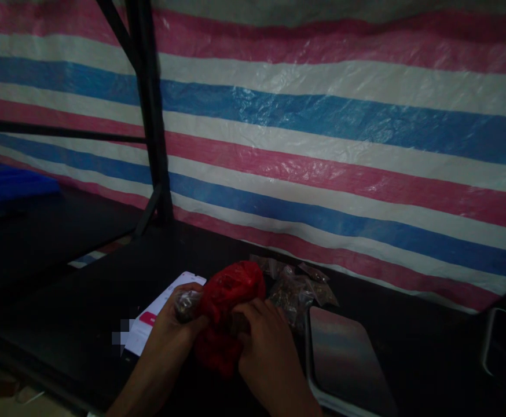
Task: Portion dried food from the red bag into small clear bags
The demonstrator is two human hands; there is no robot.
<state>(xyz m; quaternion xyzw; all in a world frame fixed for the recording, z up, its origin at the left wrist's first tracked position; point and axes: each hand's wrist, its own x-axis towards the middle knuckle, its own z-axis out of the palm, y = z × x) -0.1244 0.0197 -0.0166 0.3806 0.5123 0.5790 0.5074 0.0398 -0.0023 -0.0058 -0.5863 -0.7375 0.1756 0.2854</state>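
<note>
Between my hands is a crumpled red plastic bag [238, 278], held above the black table. My left hand [177, 324] is closed on the bag's left side, and a small clear plastic packet [187, 302] with dark contents shows in its grip. On the other side my right hand [264, 333] pinches the red bag near its middle, fingers curled inward. Something brownish shows by the right fingertips, too dim to name. Just beyond the right hand lies a pile of small clear bags [294, 292] with brownish contents.
A white printed sheet or box [138, 336] with a pink mark lies left of my hands. To the right sits a flat device with a shiny top [344, 353]. A dark frame post [153, 116] stands before the striped plastic sheeting [322, 127]. Blue trays [16, 184] rest far left.
</note>
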